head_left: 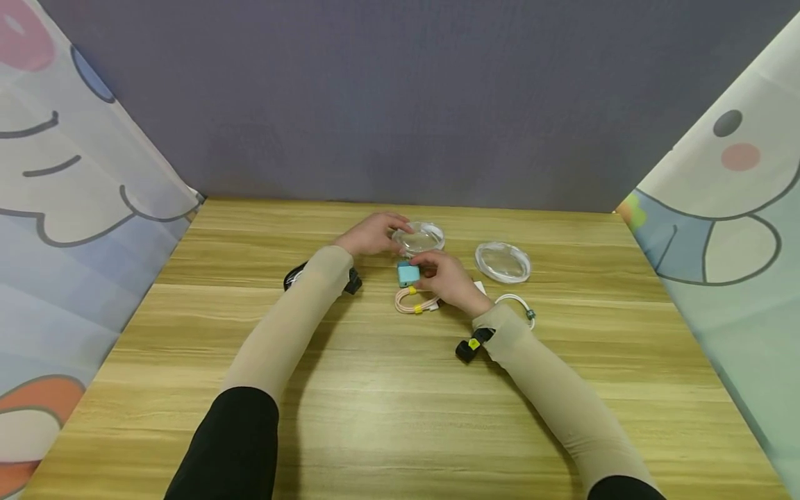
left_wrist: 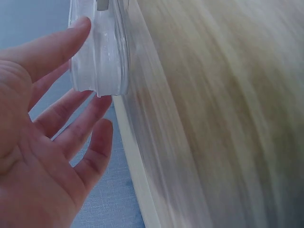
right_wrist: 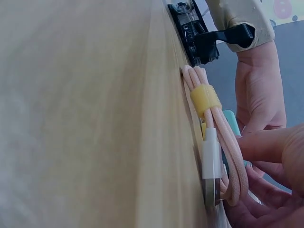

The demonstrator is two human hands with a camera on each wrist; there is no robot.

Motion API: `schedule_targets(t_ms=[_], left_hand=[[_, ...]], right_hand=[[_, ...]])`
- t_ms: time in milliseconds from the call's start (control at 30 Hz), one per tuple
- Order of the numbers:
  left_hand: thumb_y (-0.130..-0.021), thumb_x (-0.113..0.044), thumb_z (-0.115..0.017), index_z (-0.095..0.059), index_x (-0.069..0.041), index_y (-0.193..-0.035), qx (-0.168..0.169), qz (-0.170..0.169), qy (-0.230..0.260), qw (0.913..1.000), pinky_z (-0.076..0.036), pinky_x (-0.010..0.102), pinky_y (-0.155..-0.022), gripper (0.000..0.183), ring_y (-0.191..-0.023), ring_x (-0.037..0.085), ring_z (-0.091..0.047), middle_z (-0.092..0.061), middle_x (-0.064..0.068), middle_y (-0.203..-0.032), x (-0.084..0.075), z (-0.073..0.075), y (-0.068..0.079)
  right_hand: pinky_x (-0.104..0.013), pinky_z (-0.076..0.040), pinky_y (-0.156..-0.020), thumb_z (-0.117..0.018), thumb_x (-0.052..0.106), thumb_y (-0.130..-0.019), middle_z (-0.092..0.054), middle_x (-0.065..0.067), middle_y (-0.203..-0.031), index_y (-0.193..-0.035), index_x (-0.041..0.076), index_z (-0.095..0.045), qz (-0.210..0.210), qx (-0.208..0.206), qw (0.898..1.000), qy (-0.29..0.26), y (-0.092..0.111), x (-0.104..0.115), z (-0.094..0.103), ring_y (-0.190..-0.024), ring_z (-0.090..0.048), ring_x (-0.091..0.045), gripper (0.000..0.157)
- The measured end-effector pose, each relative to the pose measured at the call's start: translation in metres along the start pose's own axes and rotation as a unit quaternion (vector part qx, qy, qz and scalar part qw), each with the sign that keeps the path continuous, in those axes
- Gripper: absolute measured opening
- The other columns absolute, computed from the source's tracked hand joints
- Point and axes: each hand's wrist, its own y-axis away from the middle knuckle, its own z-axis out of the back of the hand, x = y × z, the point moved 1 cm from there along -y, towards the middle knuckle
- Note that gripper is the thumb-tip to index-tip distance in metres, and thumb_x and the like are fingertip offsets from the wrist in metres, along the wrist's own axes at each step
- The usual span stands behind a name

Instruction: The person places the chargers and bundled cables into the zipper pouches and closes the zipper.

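My left hand [head_left: 373, 235] grips the left edge of a round, clear plastic case [head_left: 431, 244] with a whitish rim. In the left wrist view the thumb lies across the near side of this case [left_wrist: 107, 61], with some fingers behind it. My right hand [head_left: 451, 281] pinches a small light-blue block [head_left: 408, 274], shaped like a charger, between thumb and fingers just in front of the case. Directly below sits a pink coiled cable [head_left: 401, 303] with yellow ties. In the right wrist view, the cable's white plug [right_wrist: 211, 154] points down and the pink loops partly cover the blue block.
To the right lies a second round clear case [head_left: 503, 262] with a white rim. A white cable [head_left: 519, 298] with a dark tie is partly behind the right wrist. A black object [head_left: 291, 276] sits beside the left forearm. A grey panel [head_left: 400, 104] stands behind the wooden table [head_left: 387, 403].
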Motion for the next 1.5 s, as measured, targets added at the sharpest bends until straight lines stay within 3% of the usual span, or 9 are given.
schedule_targets(t_ms=[400, 833, 1167, 1500], left_hand=[[-0.091, -0.030, -0.075, -0.069, -0.014, -0.128, -0.008, -0.011, -0.002, 0.9999, -0.042, 0.043, -0.105, 0.042, -0.132, 0.027, -0.045, -0.049, 0.006, -0.146, 0.001, 0.002, 0.005], [-0.092, -0.035, -0.073, -0.071, -0.012, -0.125, -0.026, -0.020, 0.012, 0.9994, -0.042, 0.041, -0.104, 0.040, -0.124, 0.025, -0.052, -0.055, 0.007, -0.140, 0.009, 0.007, 0.010], [-0.095, -0.042, -0.067, -0.071, -0.019, -0.123, -0.031, 0.005, 0.088, 0.9956, -0.052, 0.038, -0.084, 0.036, -0.106, 0.017, -0.062, -0.063, -0.001, -0.126, 0.009, 0.005, 0.017], [-0.098, -0.042, -0.063, -0.071, -0.017, -0.122, -0.046, -0.001, 0.078, 0.9959, -0.052, 0.036, -0.081, 0.036, -0.098, 0.017, -0.062, -0.066, -0.003, -0.120, 0.007, 0.006, 0.017]], right_hand=[[-0.028, -0.052, -0.092, -0.078, 0.000, -0.083, -0.057, -0.013, -0.131, -0.124, 0.003, -0.066, -0.032, -0.002, 0.998, -0.044, 0.003, -0.001, 0.003, -0.117, -0.061, -0.028, 0.042], [-0.030, -0.051, -0.095, -0.077, 0.003, -0.087, -0.056, -0.012, -0.129, -0.125, 0.003, -0.064, -0.044, -0.024, 0.993, -0.106, 0.006, -0.005, 0.009, -0.117, -0.061, -0.028, 0.040], [-0.029, -0.051, -0.094, -0.076, -0.004, -0.084, -0.057, -0.020, -0.131, -0.128, -0.004, -0.061, -0.042, -0.072, 0.987, -0.140, 0.008, 0.001, 0.014, -0.118, -0.060, -0.032, 0.046], [-0.032, -0.053, -0.090, -0.078, 0.011, -0.087, -0.064, -0.016, -0.123, -0.128, 0.001, -0.066, -0.065, -0.139, 0.985, -0.079, -0.002, 0.000, 0.015, -0.110, -0.065, -0.026, 0.045]])
